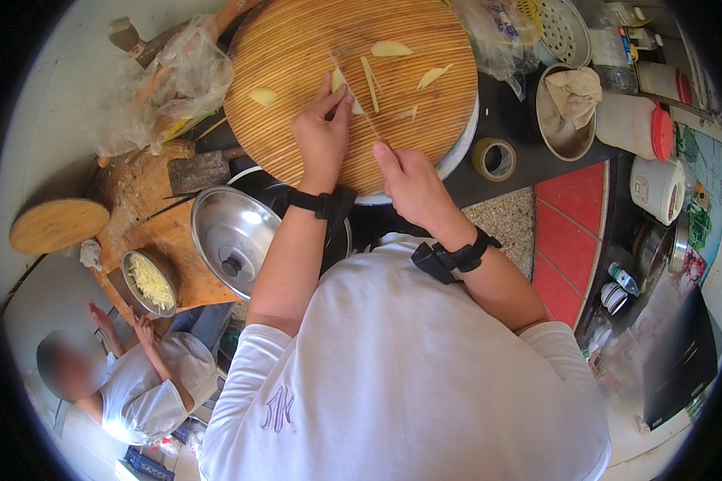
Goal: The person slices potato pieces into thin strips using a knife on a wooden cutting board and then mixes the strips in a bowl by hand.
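My right hand (pixel 410 183) grips the handle of a kitchen knife (pixel 356 90), its blade seen nearly edge-on above a round, ridged wooden chopping board (pixel 277 138). Beside the blade, the fingertips of my left hand (pixel 325 132) pinch and press pale slices, apparently potato (pixel 337 79), against the board; the fingers partly hide them. To the right of the blade lie thin cut sticks (pixel 370 84), a flat slice (pixel 391 49) and smaller pieces (pixel 433 76). Another slice (pixel 262 97) rests left of my left hand.
Left of the board are a cleaver (pixel 198 172), a steel lid (pixel 234 231) and a bowl of pale strips (pixel 149 282). A seated person (pixel 156 379) is near that bowl. On the right sit a tape roll (pixel 494 159), a metal bowl with a cloth (pixel 568 114) and a red-lidded jar (pixel 629 126).
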`<act>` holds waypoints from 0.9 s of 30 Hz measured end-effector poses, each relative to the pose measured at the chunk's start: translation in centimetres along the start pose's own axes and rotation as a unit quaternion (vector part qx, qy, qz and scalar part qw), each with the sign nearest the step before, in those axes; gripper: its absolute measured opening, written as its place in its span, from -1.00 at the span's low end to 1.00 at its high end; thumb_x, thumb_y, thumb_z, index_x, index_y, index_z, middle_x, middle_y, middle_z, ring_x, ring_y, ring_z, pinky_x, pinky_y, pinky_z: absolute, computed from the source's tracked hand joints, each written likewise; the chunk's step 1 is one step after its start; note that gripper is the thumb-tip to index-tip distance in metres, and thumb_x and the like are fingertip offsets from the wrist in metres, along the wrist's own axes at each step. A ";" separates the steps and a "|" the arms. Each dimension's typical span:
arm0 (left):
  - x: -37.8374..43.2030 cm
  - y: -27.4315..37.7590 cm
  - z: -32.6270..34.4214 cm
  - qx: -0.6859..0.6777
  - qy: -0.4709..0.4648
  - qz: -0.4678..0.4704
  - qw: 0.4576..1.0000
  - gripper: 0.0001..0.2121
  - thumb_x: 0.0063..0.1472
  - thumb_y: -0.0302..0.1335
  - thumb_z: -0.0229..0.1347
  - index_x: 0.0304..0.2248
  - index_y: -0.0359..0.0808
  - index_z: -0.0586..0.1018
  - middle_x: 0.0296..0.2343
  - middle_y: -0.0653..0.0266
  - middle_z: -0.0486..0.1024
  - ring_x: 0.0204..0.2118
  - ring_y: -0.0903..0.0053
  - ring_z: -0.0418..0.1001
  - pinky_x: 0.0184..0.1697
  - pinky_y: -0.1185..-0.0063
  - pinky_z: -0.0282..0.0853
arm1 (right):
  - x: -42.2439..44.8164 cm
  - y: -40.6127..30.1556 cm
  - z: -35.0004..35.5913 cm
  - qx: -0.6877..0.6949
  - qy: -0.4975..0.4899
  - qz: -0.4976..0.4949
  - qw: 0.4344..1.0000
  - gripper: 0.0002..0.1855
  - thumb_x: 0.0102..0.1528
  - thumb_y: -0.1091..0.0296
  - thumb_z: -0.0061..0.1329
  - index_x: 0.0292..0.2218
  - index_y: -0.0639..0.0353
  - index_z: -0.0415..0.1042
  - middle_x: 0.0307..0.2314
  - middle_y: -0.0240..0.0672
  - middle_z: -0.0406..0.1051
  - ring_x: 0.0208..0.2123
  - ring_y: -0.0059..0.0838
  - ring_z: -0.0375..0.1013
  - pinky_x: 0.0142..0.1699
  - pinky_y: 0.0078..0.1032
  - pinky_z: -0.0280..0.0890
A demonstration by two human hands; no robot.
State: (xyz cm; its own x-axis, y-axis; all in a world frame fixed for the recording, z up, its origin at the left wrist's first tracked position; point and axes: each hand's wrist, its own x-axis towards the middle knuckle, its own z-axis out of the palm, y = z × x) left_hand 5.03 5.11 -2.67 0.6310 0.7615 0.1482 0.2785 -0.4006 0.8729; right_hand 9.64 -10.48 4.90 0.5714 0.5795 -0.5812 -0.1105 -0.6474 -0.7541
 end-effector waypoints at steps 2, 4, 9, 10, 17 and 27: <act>0.0 0.0 0.0 0.004 0.001 0.002 1.000 -0.81 0.09 -0.53 0.25 -0.27 -0.37 0.69 -0.09 -0.14 0.50 -0.38 0.37 0.64 -0.33 0.58 0.50 | 0.0 -0.1 -0.1 -0.003 -0.003 0.002 1.000 -0.32 0.30 -0.13 -0.29 -0.40 0.48 0.44 -0.52 0.28 0.39 -0.31 0.29 0.41 -0.21 -0.09 0.29; 0.0 -0.2 0.0 0.008 0.002 0.003 1.000 -0.81 0.09 -0.52 0.25 -0.27 -0.37 0.69 -0.09 -0.13 0.51 -0.39 0.37 0.63 -0.34 0.58 0.50 | 0.0 -0.2 0.0 -0.004 -0.002 -0.008 1.000 -0.32 0.30 -0.13 -0.29 -0.39 0.47 0.44 -0.52 0.28 0.39 -0.31 0.29 0.40 -0.20 -0.08 0.29; 0.1 -0.1 0.0 0.018 0.001 0.013 1.000 -0.81 0.08 -0.53 0.25 -0.27 -0.36 0.69 -0.10 -0.13 0.51 -0.40 0.36 0.63 -0.34 0.58 0.50 | 0.4 0.6 0.3 0.022 -0.001 -0.031 0.999 -0.36 0.32 -0.12 -0.28 -0.53 0.33 0.33 -0.72 -0.26 0.28 -0.67 -0.41 0.28 -0.53 -0.42 0.22; 0.2 0.0 0.0 0.017 -0.002 0.004 1.000 -0.81 0.08 -0.53 0.24 -0.27 -0.36 0.69 -0.10 -0.13 0.51 -0.38 0.35 0.63 -0.33 0.57 0.50 | 0.5 0.7 0.3 0.029 -0.003 -0.031 0.999 -0.36 0.33 -0.11 -0.27 -0.57 0.30 0.31 -0.76 -0.37 0.25 -0.74 -0.55 0.26 -0.60 -0.49 0.21; 0.0 -0.8 0.3 0.019 0.002 0.015 1.000 -0.81 0.08 -0.54 0.23 -0.27 -0.36 0.68 -0.10 -0.11 0.51 -0.29 0.26 0.63 -0.27 0.54 0.50 | 0.3 -0.8 -0.7 0.036 -0.059 0.032 0.997 -0.35 0.31 -0.10 -0.29 -0.41 0.45 0.39 -0.57 0.23 0.34 -0.42 0.24 0.37 -0.26 -0.16 0.28; -0.2 -0.3 0.3 0.014 -0.008 -0.018 1.000 -0.82 0.11 -0.52 0.23 -0.27 -0.36 0.68 -0.08 -0.10 0.50 -0.23 0.29 0.63 -0.21 0.56 0.49 | 0.8 1.6 0.3 0.041 -0.029 0.013 0.999 -0.38 0.31 -0.09 -0.28 -0.40 0.42 0.41 -0.55 0.23 0.35 -0.40 0.25 0.38 -0.28 -0.13 0.28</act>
State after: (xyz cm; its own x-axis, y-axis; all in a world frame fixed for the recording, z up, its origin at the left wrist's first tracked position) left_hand 5.07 4.91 -3.12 0.6319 0.7672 0.1101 0.3202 -0.3878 0.8643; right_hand 9.69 -10.94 3.19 0.5190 0.5926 -0.6160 -0.1930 -0.6208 -0.7599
